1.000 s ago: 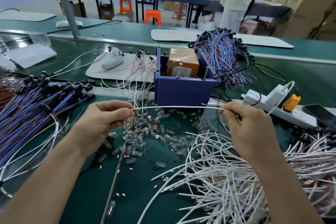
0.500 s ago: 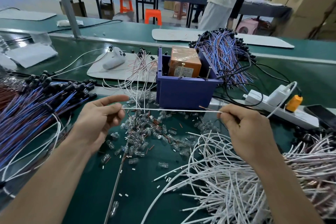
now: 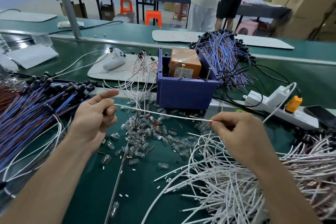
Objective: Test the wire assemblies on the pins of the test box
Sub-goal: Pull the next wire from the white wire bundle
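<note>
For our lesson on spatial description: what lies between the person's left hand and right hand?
In the head view, a white wire spans from the left hand to the right hand, above scattered clear plastic caps on the green mat.

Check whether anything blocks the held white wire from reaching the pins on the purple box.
Nothing visible does. Left hand and right hand pinch the white wire in front of the purple box; the pins stand exposed at its near rim.
</note>
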Available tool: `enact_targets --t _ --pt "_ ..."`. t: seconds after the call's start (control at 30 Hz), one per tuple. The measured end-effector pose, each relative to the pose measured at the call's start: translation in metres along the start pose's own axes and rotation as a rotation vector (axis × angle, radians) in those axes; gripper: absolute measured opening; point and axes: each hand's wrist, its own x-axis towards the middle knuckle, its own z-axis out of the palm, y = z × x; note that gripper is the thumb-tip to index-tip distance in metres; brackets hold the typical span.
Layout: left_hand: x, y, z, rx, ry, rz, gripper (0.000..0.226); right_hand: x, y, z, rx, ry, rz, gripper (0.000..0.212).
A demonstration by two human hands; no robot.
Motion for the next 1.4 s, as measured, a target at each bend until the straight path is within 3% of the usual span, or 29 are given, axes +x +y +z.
enact_targets --t 0.13,0.2,0.37,0.6,0.7,0.83,0.93,1.03,1.1,1.23,1.4 --pt "0.002 -0.002 -0.001 0.085 0.042 0.023 0.03 0.004 -0.003 -0.007 0.566 -0.021 0.187 0.023" --pt "0.0 -0.003 0.001 0.164 0.05 0.063 0.032 0.005 -0.003 -0.009 0.713 -0.01 0.237 0.016" --pt "-0.001 -0.003 0.006 0.188 0.101 0.075 0.029 0.004 -0.005 -0.002 0.602 -0.001 0.247 0.028" --pt "0.006 0.002 -0.002 -0.057 0.165 -0.014 0.026 0.004 0.0 -0.001 0.416 -0.005 0.2 0.024" --pt "0.009 0.001 -0.005 -0.112 0.209 -0.005 0.026 0.005 0.001 0.0 0.47 0.008 0.188 0.023" --pt "0.006 0.002 -0.004 -0.04 0.241 0.071 0.028 0.006 -0.001 0.0 0.534 0.155 0.207 0.035" --pt "-0.008 0.004 0.003 0.147 0.122 0.165 0.035 0.005 -0.002 -0.001 0.379 0.195 0.182 0.033" --pt "-0.029 0.003 0.021 0.309 -0.068 0.276 0.035 -0.005 -0.017 0.006 -0.037 0.185 -0.032 0.02" --pt "-0.044 0.0 0.036 0.398 -0.17 0.335 0.025 -0.009 -0.03 0.014 -0.153 0.199 -0.136 0.018" --pt "-0.065 -0.004 0.053 0.472 -0.276 0.375 0.02 -0.012 -0.043 0.024 -0.045 0.139 -0.186 0.02" --pt "-0.076 -0.009 0.065 0.339 -0.459 0.245 0.018 -0.012 -0.052 0.036 0.227 -0.096 -0.242 0.021"
